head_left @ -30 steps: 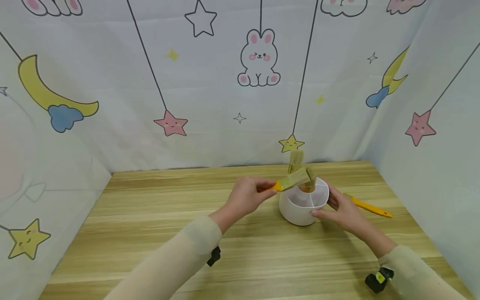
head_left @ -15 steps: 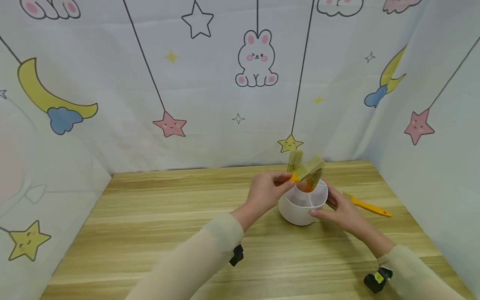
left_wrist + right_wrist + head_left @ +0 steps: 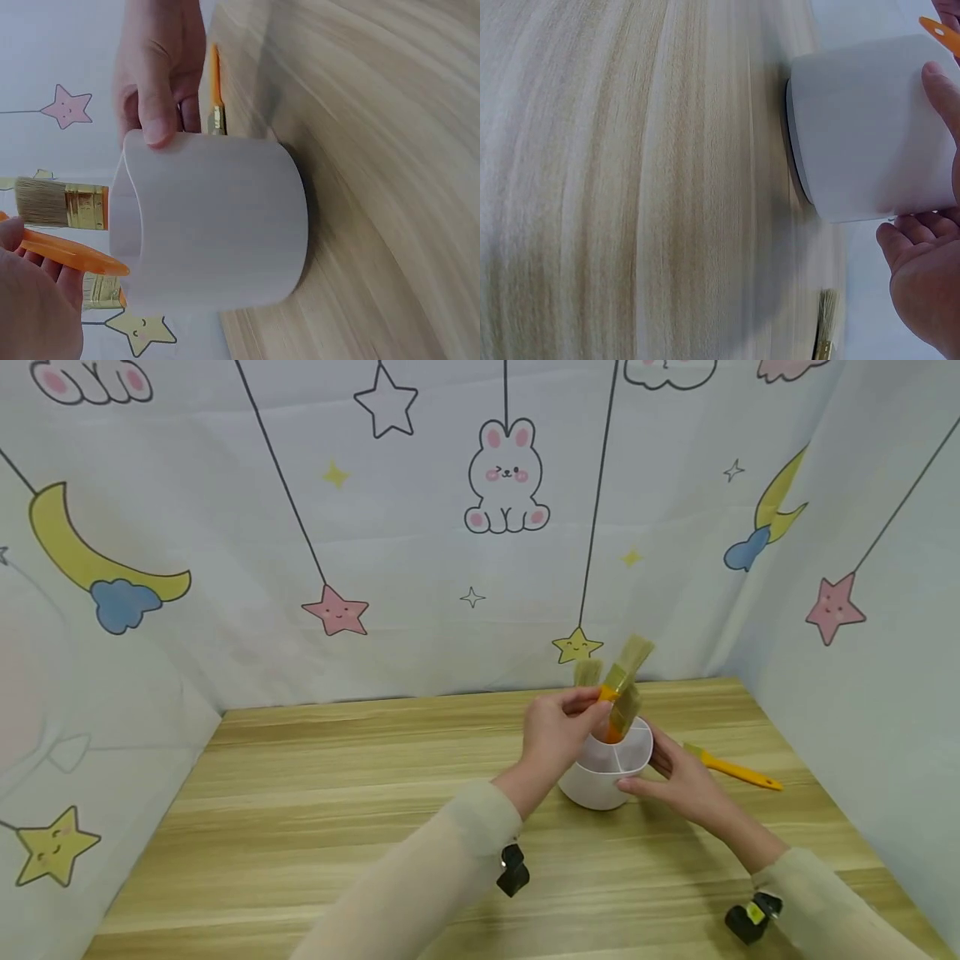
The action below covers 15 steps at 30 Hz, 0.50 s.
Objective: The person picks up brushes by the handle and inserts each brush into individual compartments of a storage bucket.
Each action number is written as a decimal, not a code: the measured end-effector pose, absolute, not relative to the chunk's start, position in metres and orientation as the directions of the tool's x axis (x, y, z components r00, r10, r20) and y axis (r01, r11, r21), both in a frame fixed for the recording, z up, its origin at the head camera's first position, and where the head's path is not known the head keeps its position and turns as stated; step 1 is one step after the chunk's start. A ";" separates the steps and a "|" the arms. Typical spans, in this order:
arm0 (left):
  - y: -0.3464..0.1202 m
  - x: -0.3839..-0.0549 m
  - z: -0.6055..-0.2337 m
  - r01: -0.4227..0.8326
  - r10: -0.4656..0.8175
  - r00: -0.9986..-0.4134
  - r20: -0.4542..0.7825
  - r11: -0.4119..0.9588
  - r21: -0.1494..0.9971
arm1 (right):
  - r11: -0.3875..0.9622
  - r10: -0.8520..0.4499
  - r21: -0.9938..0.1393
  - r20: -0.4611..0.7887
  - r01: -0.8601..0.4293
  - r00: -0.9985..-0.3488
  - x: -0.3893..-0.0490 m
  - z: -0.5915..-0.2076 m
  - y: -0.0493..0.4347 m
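Observation:
My left hand [image 3: 555, 731] pinches a paintbrush [image 3: 633, 656] by its orange handle, bristles pointing up. In the left wrist view the handle's lower end overlaps the rim of a white divided holder [image 3: 217, 217]. That round holder stands upright on the table, with partitions around a middle opening. My right hand [image 3: 678, 777] grips its right side, thumb in front and fingers behind. Two other paintbrushes are in the holder, bristles up: one paintbrush [image 3: 587, 672] at the back left, another paintbrush [image 3: 622, 714] near the middle. Their lower handles are hidden inside.
Another paintbrush [image 3: 742, 772] with a yellow-orange handle lies on the wooden table [image 3: 322, 827], right of the holder and behind my right hand. A white patterned curtain [image 3: 405, 552] rises along the table's back edge and sides.
My left hand has moved right to the holder and turned the paintbrush from nearly level to steeply upright, bristles up. My right hand stays on the holder, which keeps its place.

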<state>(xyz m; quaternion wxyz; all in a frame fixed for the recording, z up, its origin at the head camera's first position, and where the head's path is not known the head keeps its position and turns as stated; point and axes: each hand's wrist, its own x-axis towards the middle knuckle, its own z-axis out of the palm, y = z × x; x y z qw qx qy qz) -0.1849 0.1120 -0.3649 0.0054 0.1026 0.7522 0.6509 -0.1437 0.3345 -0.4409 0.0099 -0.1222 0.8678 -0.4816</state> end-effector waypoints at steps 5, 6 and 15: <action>0.120 -0.187 -0.363 0.135 0.109 -0.986 0.129 0.052 0.990 | 0.502 -0.218 -0.843 0.094 -0.194 -0.971 -0.144 -0.441 0.334; 0.121 -0.187 -0.363 0.131 0.105 -0.986 0.126 0.038 0.991 | 0.502 -0.217 -0.843 0.092 -0.192 -0.972 -0.144 -0.441 0.334; 0.125 -0.190 -0.369 0.071 0.078 -0.994 0.078 -0.082 0.994 | 0.510 -0.212 -0.840 0.084 -0.184 -0.974 -0.143 -0.442 0.335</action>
